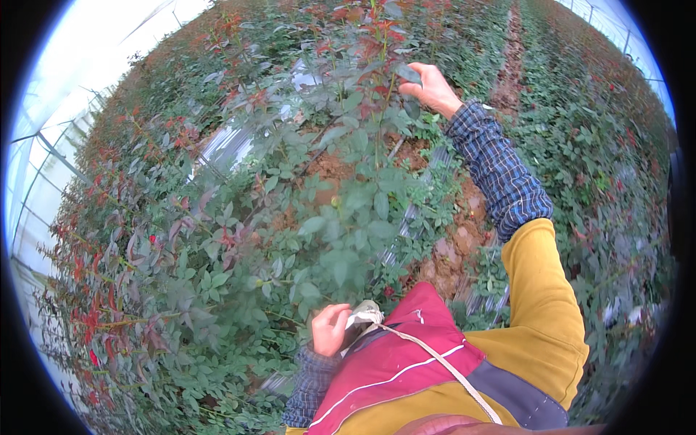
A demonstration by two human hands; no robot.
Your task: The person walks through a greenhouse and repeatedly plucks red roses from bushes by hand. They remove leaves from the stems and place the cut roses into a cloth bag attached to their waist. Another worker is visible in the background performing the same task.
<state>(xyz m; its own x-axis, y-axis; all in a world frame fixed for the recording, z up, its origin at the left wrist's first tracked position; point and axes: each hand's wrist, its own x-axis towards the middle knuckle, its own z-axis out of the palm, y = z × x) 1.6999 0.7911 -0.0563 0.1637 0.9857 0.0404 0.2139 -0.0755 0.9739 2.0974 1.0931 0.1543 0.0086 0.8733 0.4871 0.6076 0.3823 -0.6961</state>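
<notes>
My right hand [428, 88] is raised into the red-tipped upper foliage of a leafy plant [377, 94], thumb and fingers apart and curved beside a dark leaf [407, 72]; no grip on it is clear. Low in the head view, my left hand [330, 330] has curled fingers at the opening of a bag worn at my front, next to white cord or strips [370, 317]; what it holds, if anything, I cannot make out. The maroon bag or apron [399, 362] hangs over my yellow clothing.
Dense rows of plants [167, 283] with scattered red blooms surround me. A muddy path [453, 254] and shiny plastic sheeting [225, 145] show between them, and another path [511, 58] runs away at upper right. A translucent greenhouse wall [40, 203] with a metal frame stands at left.
</notes>
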